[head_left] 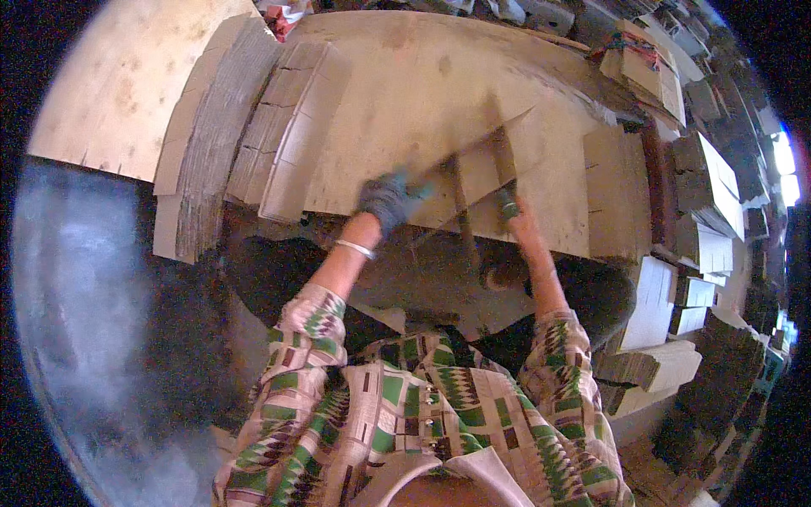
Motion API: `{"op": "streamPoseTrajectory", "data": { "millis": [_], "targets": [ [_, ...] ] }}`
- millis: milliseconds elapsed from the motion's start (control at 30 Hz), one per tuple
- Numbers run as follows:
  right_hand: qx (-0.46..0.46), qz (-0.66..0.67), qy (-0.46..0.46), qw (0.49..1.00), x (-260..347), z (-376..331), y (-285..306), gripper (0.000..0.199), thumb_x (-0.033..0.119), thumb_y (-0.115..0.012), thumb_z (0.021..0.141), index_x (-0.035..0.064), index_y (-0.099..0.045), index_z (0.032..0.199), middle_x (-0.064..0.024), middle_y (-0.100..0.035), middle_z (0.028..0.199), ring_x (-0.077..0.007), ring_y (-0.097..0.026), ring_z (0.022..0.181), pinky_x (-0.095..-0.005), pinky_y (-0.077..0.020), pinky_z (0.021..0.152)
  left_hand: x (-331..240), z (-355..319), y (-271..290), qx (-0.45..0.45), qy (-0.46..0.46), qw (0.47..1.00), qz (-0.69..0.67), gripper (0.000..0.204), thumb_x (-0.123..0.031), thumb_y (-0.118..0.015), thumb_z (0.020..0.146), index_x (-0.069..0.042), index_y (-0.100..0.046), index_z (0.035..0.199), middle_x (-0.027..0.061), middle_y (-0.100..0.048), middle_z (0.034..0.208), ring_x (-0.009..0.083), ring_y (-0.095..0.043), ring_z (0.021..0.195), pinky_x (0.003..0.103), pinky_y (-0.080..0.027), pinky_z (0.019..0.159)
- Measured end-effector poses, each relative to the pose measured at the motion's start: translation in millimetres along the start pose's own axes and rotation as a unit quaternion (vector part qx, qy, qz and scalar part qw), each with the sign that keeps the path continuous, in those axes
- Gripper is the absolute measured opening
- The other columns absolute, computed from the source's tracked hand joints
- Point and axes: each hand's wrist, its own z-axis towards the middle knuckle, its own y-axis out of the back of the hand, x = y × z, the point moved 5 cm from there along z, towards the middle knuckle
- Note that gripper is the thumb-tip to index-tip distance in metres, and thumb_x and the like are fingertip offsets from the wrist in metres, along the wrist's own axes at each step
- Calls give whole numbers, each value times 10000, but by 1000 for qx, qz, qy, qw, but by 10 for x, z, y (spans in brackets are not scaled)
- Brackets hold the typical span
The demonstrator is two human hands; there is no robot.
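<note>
Thin brown cardboard strips (480, 173), smeared by motion, cross one another above the pale wooden board (389, 93) and over its near edge. My left hand (390, 201), in a grey glove with teal fingertips, is by the left ends of the strips. Its fingers are too blurred to show a grip. My right hand (515, 211), with dark coverings on the fingers, closes on the right side of the crossed strips. Left of the board's middle stands a stack of slotted cardboard pieces (287, 127).
A taller cardboard stack (211, 127) leans farther left. More slotted pieces (615, 190) stand at the board's right edge. Bundles of cardboard (710, 186) are piled along the right. A tied bundle (646, 72) lies at the far right, and a red-and-white wrapper (285, 19) at the far left.
</note>
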Motion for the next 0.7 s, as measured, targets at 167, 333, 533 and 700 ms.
{"op": "streamPoseTrajectory", "data": {
  "millis": [167,333,533,700],
  "targets": [
    [95,373,-41,922,1090,-9,-755,632,358,-598,954,16,-455,1466,-172,-639,1215,-277,-648,1082,-355,-516,895,-335,-124,-569,-23,-126,991,-50,480,-451,-577,916,-122,-611,1263,190,-665,1225,382,-641,1116,478,-505,961],
    [177,449,5,876,1730,-83,-898,519,315,-582,1007,41,-496,1439,-122,-662,1188,-226,-705,896,-312,-562,709,587,-52,737,-232,-202,938,162,173,-169,-556,927,-88,-708,925,114,-693,824,311,-672,748,440,-535,647],
    [122,254,56,958,431,8,-1376,440,149,-592,987,16,-527,1402,-123,-704,1063,-185,-702,744,-274,-544,622,509,-1165,3196,-602,12,755,259,365,-299,-488,1001,-126,-569,1311,193,-702,1058,395,-690,930,523,-544,765],
    [214,285,-37,934,340,-405,-1352,420,90,-548,985,22,-531,1399,-123,-703,1062,-157,-690,747,-270,-541,621,1868,-874,3570,-346,268,799,413,426,-324,-494,977,-151,-511,1366,145,-595,1334,334,-593,1213,530,-491,971]
  ]
}}
